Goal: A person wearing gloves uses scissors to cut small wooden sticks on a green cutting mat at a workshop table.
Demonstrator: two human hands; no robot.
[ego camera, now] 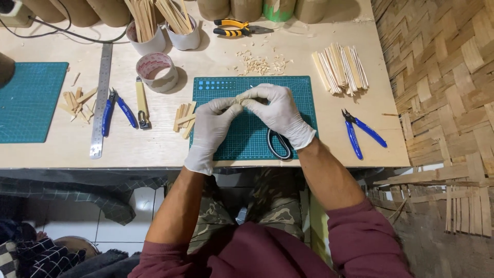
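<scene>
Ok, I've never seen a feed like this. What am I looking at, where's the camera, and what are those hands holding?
It is one camera worn on a person's head, looking down at a wooden table. The left hand and right hand, both in white gloves, meet over a green cutting mat and pinch a small wooden piece between them. Scissors lie partly under the right wrist. Blue cutters and a bundle of sticks lie to the right; a steel ruler and more cut pieces to the left.
</scene>
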